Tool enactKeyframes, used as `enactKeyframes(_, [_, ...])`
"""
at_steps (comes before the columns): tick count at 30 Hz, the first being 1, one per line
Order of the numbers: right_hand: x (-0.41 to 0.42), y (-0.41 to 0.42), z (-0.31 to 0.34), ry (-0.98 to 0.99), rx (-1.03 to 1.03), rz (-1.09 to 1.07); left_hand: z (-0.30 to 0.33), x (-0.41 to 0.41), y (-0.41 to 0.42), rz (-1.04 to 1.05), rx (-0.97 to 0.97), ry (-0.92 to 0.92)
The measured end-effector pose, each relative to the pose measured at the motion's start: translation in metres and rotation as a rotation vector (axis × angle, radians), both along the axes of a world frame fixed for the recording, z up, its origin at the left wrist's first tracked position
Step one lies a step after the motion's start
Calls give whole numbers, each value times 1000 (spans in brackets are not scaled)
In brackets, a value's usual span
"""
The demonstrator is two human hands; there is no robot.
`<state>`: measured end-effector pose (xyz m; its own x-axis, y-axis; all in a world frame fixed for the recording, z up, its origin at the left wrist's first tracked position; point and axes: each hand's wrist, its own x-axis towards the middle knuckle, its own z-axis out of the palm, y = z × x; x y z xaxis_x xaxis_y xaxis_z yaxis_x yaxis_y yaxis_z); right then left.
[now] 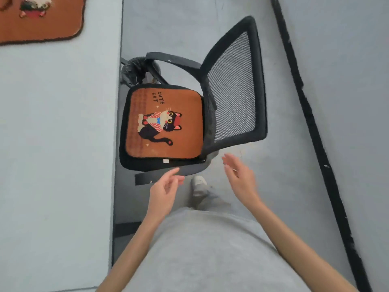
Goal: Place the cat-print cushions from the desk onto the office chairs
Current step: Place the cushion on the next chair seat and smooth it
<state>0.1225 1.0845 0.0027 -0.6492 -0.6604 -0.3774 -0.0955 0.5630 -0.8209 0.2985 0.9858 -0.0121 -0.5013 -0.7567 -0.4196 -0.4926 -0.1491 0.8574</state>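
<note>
An orange cat-print cushion (179, 123) with "CUTE CAT" lettering lies flat on the seat of a black mesh-back office chair (233, 87). A second orange cat-print cushion (42, 24) rests on the grey desk (56, 133) at the top left, partly cut off by the frame. My left hand (165, 189) hovers just below the chair's near armrest, fingers apart and empty. My right hand (242, 178) is held open beside the chair's backrest, palm turned left, touching nothing.
The chair is tucked against the desk's right edge. A black cable strip (311, 123) runs diagonally across the grey floor on the right. My shoe (199, 184) shows on the floor below the chair, and my grey shirt fills the bottom.
</note>
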Motion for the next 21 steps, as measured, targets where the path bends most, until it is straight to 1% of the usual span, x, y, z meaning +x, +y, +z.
enactKeyframes(3, [13,54,-9,-53,20,-237,-1,2,16,-159,8,-21])
enactKeyframes(7, [33,111,-16,-79,100,-431,2,-17,34,-377,-1,-22])
enactKeyframes(10, [31,142,-19,-65,127,-570,10,-52,47,-515,-17,6])
enactKeyframes(14, [3,170,-23,-83,118,-773,23,-118,64,-662,3,85])
enactKeyframes(18, [-44,189,-34,-105,119,-855,34,-202,80,-763,-8,145])
enactKeyframes(21, [-99,196,-40,-118,163,-797,30,-263,88,-768,2,143])
